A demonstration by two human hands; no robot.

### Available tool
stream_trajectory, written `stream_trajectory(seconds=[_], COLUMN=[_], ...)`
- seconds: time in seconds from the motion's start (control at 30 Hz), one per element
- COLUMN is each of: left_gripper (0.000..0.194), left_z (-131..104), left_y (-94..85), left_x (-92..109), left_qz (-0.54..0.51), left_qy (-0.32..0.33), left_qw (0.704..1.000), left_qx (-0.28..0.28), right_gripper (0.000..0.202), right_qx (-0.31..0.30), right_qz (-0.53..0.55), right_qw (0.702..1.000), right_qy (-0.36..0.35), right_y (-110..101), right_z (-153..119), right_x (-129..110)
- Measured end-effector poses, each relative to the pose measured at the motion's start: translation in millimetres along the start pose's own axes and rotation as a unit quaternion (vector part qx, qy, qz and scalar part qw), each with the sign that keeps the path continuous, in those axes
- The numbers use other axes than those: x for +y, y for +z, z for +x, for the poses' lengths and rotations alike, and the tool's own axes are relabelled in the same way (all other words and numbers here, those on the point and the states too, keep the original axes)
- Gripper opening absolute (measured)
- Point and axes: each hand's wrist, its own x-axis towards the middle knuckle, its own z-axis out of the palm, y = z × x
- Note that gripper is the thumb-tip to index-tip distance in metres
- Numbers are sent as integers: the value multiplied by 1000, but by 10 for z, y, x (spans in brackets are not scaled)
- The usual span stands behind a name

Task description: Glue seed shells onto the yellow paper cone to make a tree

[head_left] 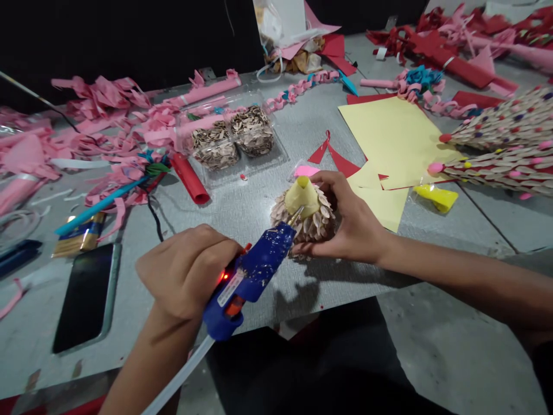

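My left hand point(190, 268) is wrapped round a blue hot glue gun point(268, 259), whose red light glows and whose clear glue stick trails out of the back. The metal nozzle touches or nearly touches a yellow paper cone point(301, 196). Pale seed shells point(310, 226) cover the cone's lower part in overlapping rows, while its tip is bare. My right hand point(349, 222) grips the cone from the right side, thumb below and fingers behind. Past the cone, a clear plastic tray point(254, 167) holds loose seed shells point(253, 129) in two compartments.
At left lie a dark phone point(86, 297), a red paper roll point(190, 178) and pink paper scraps point(103, 98). Yellow paper sheets point(393, 138) spread at right, near two shell-covered cones point(501, 167) and a yellow clay lump point(438, 197). A paper chain point(298, 89) lies behind.
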Motion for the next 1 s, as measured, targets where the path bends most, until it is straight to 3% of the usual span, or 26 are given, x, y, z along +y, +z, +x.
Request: stream_trajectory(seconds=[0.23,0.43,0.6,0.8,1.0], left_gripper=[8,17,19,25,23], left_z=[43,95,83,44,43], left_y=[68,105,63,18,12], left_x=[101,83,81,64,15], left_qz=[11,-6,-8,-26,-11], left_qy=[-17,0,-28,-66,-62], left_qw=[1000,1000,1000,997,998], left_qx=[4,23,2,7,31], right_gripper=[93,93,94,95,96], right_qx=[-6,-12,-12,2,10], right_qz=[-17,-21,-11,-10,-3], right_qw=[1000,999,999,1000,1000], right_qy=[11,24,27,16,2], right_y=[-8,-14,-12,5,19], right_z=[26,27,25,11,-9], right_x=[-46,-71,-64,-24,41])
